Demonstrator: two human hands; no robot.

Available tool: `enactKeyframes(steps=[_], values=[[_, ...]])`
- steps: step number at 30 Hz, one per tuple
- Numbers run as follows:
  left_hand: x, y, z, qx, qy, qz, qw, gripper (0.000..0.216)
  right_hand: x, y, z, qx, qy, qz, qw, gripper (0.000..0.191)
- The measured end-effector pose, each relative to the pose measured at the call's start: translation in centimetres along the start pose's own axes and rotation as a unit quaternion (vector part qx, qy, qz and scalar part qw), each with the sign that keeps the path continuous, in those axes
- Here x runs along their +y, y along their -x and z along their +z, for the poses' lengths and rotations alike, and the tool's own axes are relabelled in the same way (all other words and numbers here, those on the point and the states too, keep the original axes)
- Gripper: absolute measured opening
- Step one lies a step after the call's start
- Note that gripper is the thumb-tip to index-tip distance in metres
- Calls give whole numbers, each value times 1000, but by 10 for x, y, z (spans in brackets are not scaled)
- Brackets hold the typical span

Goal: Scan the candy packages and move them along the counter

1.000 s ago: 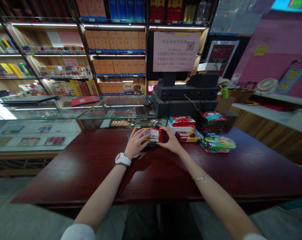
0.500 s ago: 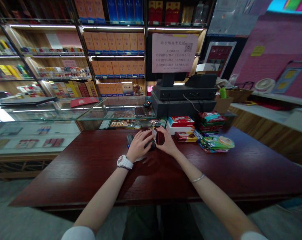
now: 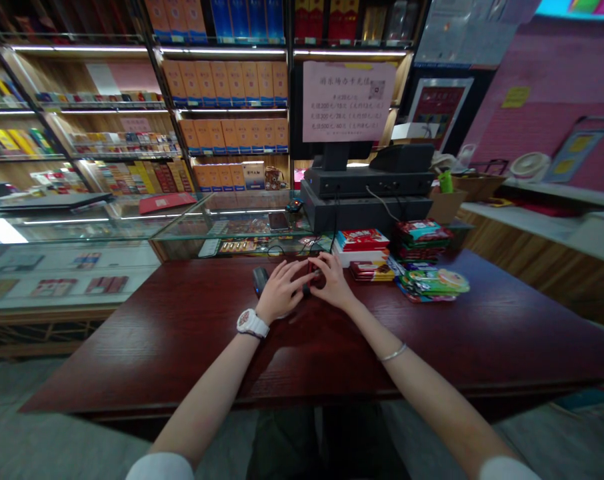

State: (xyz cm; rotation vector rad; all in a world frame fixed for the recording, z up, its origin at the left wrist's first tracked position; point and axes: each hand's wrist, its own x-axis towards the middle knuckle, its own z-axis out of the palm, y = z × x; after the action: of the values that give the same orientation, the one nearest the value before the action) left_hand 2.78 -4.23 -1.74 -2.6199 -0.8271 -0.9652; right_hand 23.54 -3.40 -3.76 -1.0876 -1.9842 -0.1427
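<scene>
Both hands meet over the middle of the dark red wooden desk (image 3: pixel 192 347). My right hand (image 3: pixel 335 287) curls thumb and fingers around a small dark red box (image 3: pixel 312 268), mostly hidden by the fingers. From the other side, my left hand (image 3: pixel 282 290) reaches the same box with thumb and index finger, its other fingers stretched out. A white watch (image 3: pixel 252 323) is on the left wrist, a thin bracelet (image 3: pixel 395 353) on the right. Beside the left hand lies a black device (image 3: pixel 261 280), partly covered. Something black shows beneath the fingertips, too hidden to name.
Right of the hands sit a red-and-white box (image 3: pixel 362 240), chocolate packs (image 3: pixel 372 271) and stacked colourful snack packets (image 3: pixel 432 285). Behind them stands a black register (image 3: pixel 367 187) with a paper sign (image 3: pixel 349 100). A glass display case (image 3: pixel 232 213) borders the desk's far side.
The small box has turned between my hands; its pale face, visible before, no longer shows. My fingertips have drawn closer together around it.
</scene>
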Motion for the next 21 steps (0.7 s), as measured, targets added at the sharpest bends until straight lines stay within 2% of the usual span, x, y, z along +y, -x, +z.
enactKeyframes(steps=[6,14,21], values=[[0,1,2,22,-7,-18,1000,34,-2,0,-1,11,37,-21,999,61],[-6,2,9,26,-31,-30,999,19,-4,0,1,-3,45,-46,998,21],[-8,2,4,19,-24,-39,999,22,-10,-2,-1,-14,29,-53,998,16]])
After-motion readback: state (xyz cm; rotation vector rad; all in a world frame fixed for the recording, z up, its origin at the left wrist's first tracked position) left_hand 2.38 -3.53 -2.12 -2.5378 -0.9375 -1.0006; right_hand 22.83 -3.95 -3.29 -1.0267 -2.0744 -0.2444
